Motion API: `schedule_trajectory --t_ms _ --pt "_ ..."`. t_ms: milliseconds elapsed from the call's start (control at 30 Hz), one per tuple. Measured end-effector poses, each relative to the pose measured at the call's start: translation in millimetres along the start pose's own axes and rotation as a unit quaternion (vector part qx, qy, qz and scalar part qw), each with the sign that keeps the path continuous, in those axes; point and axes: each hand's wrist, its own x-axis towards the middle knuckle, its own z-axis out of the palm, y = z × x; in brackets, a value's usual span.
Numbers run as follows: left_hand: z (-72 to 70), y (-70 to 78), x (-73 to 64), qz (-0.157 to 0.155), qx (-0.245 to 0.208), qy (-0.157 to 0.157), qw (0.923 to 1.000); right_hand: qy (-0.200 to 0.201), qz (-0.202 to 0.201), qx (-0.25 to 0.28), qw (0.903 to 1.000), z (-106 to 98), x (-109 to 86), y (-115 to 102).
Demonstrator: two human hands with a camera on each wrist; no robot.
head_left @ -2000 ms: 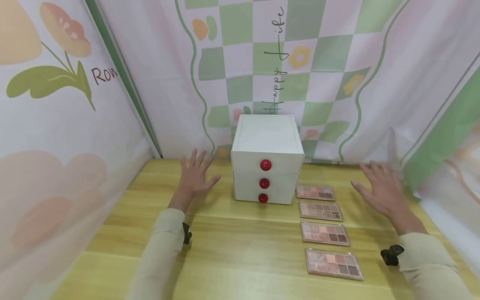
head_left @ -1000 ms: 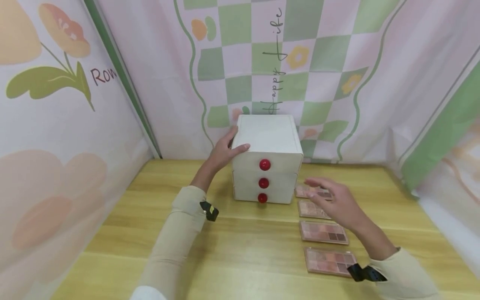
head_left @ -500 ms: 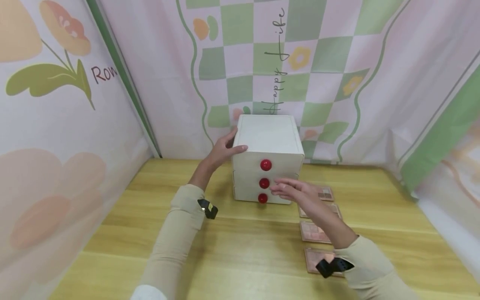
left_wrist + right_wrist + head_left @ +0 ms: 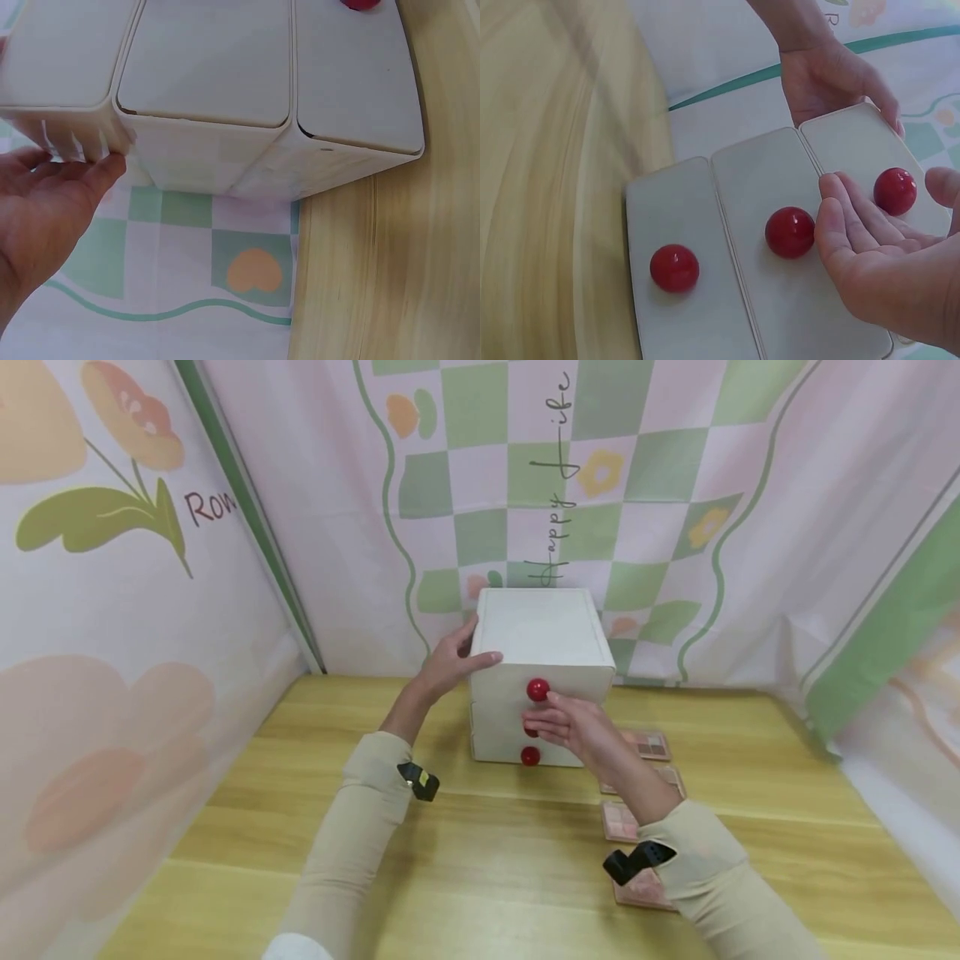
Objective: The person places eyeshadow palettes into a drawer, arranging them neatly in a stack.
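A white drawer box (image 4: 543, 627) with three drawers stands at the back of the table, a red knob on each front. My left hand (image 4: 446, 668) holds the box's upper left corner, thumb on the top front edge and fingertips against the side (image 4: 75, 142). My right hand (image 4: 892, 270) is before the drawer fronts with its thumb apart from the fingers. The top knob (image 4: 895, 191) lies between thumb and fingers, with no grip seen. Beside the fingertips is the middle knob (image 4: 790, 232), partly covered in the head view. The bottom knob (image 4: 530, 756) is uncovered.
Several eyeshadow palettes lie in a column right of the box, partly hidden by my right arm; the farthest palette (image 4: 651, 745) and the nearest palette (image 4: 643, 891) show in part. A patterned curtain (image 4: 540, 468) hangs behind the wooden table (image 4: 450, 877).
From flat on the table, my left hand has come to the box's upper left corner. My right hand has moved left over the palettes, then up to the top knob.
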Motion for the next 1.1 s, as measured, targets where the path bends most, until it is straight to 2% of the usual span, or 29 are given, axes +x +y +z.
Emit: schedule_trajectory --t_ms 333,600,900,1100 --pt "-8.0 -3.0 -2.3 -0.006 -0.015 -0.006 0.9998 0.018 0.035 0.095 0.9947 8.2 11.0 -3.2" --pt "-8.8 -7.4 0.6 0.013 -0.039 -0.016 0.999 0.034 0.047 0.109 0.9923 15.1 15.2 -5.0" --pt "-9.6 -10.5 2.3 0.024 -0.079 -0.023 0.9963 0.045 0.029 0.119 0.9914 21.3 18.2 -1.6" --pt "-9.0 -9.3 1.2 0.013 -0.065 -0.02 0.9976 0.058 0.027 0.124 0.9902 24.3 15.6 0.0"
